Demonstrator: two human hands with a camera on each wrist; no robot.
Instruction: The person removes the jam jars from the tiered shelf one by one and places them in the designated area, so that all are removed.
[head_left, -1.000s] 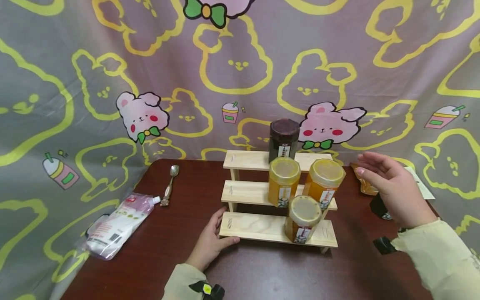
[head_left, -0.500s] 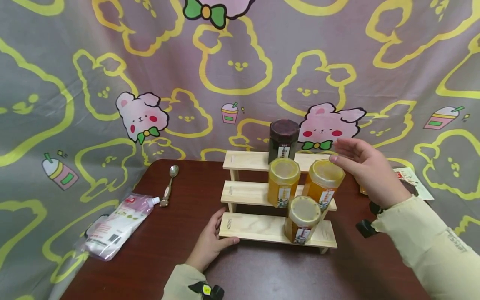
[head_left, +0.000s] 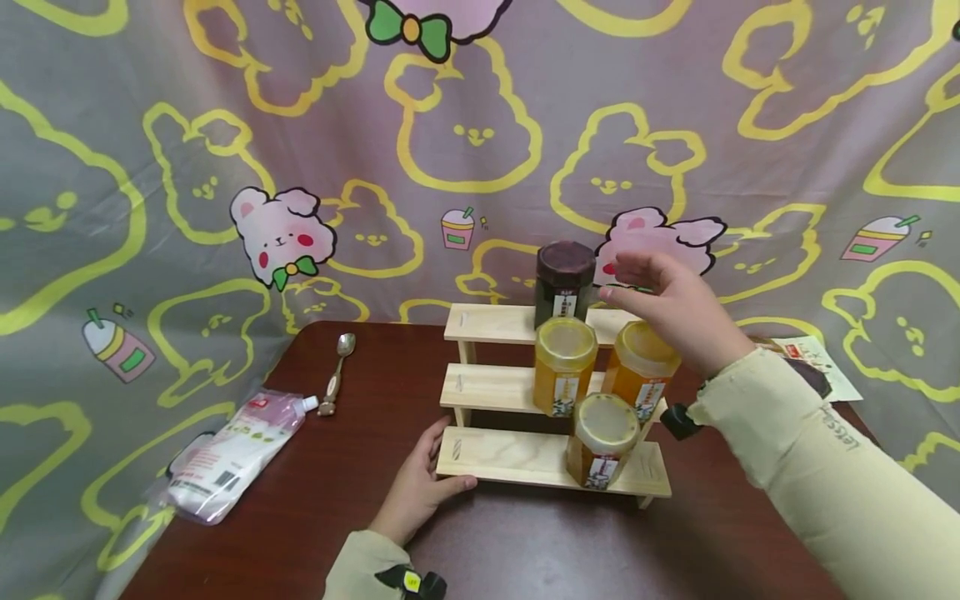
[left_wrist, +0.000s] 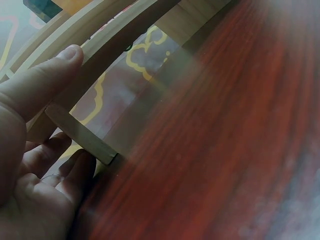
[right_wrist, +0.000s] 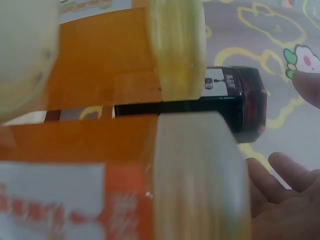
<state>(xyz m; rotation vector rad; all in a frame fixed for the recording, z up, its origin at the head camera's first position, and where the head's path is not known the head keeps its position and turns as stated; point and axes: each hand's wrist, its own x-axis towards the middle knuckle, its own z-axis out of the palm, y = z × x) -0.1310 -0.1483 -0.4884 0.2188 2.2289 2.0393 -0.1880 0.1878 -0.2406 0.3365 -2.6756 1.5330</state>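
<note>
A three-tier wooden shelf stand (head_left: 506, 457) bears several lidded jars. On its top tier stands a dark jar (head_left: 562, 292). A yellow jar (head_left: 564, 375) and an orange jar (head_left: 641, 375) share the middle tier, and a brownish jar (head_left: 603, 442) sits on the lowest. My left hand (head_left: 420, 492) grips the lowest tier's left end, thumb (left_wrist: 65, 55) along the front edge and fingers beneath. Just right of the dark jar, my right hand (head_left: 678, 308) hovers above the orange jar with fingers spread and nothing in them. The right wrist view shows the dark jar's lid (right_wrist: 254, 104) between thumb and fingers, apart from them.
A spouted pouch (head_left: 228, 458) and a spoon (head_left: 337, 375) lie on the dark red table (head_left: 540, 550) at left. Behind my right forearm, a white packet (head_left: 825, 367) lies at the back right. A patterned curtain (head_left: 345, 100) hangs close behind the stand.
My right hand has moved left from beyond the stand's right side to beside the dark jar, over the orange jar. The left hand has kept its place on the stand.
</note>
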